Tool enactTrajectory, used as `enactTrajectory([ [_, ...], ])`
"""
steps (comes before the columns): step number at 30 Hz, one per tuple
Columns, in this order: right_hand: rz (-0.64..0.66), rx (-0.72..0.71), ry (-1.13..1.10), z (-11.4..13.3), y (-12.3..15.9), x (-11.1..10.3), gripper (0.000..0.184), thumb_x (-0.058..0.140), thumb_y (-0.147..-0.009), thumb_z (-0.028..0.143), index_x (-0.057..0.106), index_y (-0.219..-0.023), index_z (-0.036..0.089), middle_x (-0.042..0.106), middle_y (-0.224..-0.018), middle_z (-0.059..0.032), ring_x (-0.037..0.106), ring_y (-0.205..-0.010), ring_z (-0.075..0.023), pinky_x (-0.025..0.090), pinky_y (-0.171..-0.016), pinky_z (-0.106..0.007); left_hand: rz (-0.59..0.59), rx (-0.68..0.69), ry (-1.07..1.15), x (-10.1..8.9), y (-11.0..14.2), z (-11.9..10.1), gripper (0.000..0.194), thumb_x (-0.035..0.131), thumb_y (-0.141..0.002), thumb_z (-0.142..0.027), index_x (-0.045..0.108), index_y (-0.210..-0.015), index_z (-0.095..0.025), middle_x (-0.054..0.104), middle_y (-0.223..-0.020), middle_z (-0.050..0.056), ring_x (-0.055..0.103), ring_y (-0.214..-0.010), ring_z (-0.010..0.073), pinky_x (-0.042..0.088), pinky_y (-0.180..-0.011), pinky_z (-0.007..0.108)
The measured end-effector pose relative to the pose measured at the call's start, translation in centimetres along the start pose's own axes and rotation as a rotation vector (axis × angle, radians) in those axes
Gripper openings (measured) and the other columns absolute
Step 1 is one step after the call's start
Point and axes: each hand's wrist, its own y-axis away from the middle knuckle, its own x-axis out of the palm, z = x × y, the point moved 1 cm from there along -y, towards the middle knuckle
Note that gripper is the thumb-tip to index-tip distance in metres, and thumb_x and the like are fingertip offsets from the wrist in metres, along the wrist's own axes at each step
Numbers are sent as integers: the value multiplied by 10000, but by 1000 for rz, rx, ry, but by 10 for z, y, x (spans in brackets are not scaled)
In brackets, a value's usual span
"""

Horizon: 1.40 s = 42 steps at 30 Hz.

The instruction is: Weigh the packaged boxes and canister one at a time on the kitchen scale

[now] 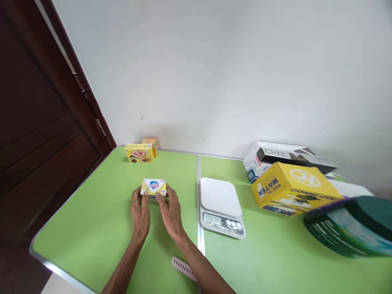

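A small white and yellow soap box (153, 186) with a blue shield logo is held between both hands, over the left half of the green table. My left hand (141, 212) grips its left end, thumb on the near side. On the right end, my right hand (170, 207) is closed in the same way. The box's printed face tilts up toward me. Whether its underside touches the table is hard to tell. Right of my hands lies a white kitchen scale (221, 204) with its platform bare.
Yellow snack box (139, 153) and orange box (150, 143) stand at the back left by the wall. A yellow carton (294, 185), white and black boxes (275, 153) and a dark green tub (349, 228) crowd the right. A pink strap (183, 267) lies partly under my right forearm.
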Motion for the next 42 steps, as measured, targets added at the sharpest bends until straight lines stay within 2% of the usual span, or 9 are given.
enactTrajectory([
  [4,-97,-69,9,27,8,-47,625,594,-979,601,540,-1526,303,640,-1418,-132,613,-1283,-342,583,-997,-533,103,84,113,21,28,-39,505,542,-999,-615,588,-1301,-213,717,-1300,131,702,-1188,261,575,-988,394],
  [9,-257,-45,121,40,2,-118,614,565,-995,588,552,-1525,278,627,-1452,-128,587,-1320,-326,540,-1057,-522,239,85,318,81,58,-76,525,606,-967,-614,612,-1272,-186,735,-1253,139,713,-1148,257,573,-981,392],
  [13,-324,-11,168,30,-5,-165,627,577,-968,607,609,-1475,242,672,-1393,-145,637,-1250,-331,548,-1030,-498,357,65,347,124,76,-81,476,612,-972,-576,630,-1249,-189,739,-1256,136,709,-1152,257,558,-1006,408],
  [17,-336,50,205,17,-12,-194,635,589,-934,622,661,-1412,210,694,-1369,-160,664,-1213,-348,548,-1013,-493,416,83,253,145,83,-76,467,592,-979,-560,627,-1254,-185,746,-1234,141,718,-1111,265,557,-992,434],
  [26,-276,102,179,2,-19,-204,635,577,-921,647,703,-1348,193,738,-1281,-162,688,-1142,-349,555,-985,-505,458,142,51,153,80,-72,455,561,-979,-550,607,-1228,-172,739,-1222,161,710,-1142,291,544,-1024,478],
  [30,-363,114,124,3,-11,-226,723,592,-901,714,668,-1384,183,704,-1356,-186,695,-1140,-342,585,-921,-466,477,85,13,143,65,-70,484,562,-985,-568,606,-1280,-187,697,-1340,171,668,-1256,310,516,-1095,491],
  [33,-470,114,167,-6,1,-255,697,554,-911,734,681,-1304,172,719,-1312,-190,703,-1101,-325,581,-902,-450,444,70,47,133,45,-55,481,538,-995,-604,630,-1260,-214,682,-1373,150,638,-1310,300,492,-1141,485],
  [36,-444,146,208,-26,10,-272,590,499,-934,719,705,-1097,192,773,-1069,-138,720,-966,-301,569,-878,-443,435,21,140,128,28,-29,484,556,-974,-643,649,-1174,-212,708,-1289,136,658,-1282,280,500,-1145,473],
  [42,-479,113,233,-55,15,-269,467,527,-937,603,679,-1101,193,751,-1101,-126,710,-961,-274,569,-908,-446,494,-45,280,128,21,-1,566,701,-882,-647,611,-1218,-201,691,-1314,151,684,-1264,280,499,-1165,480],
])
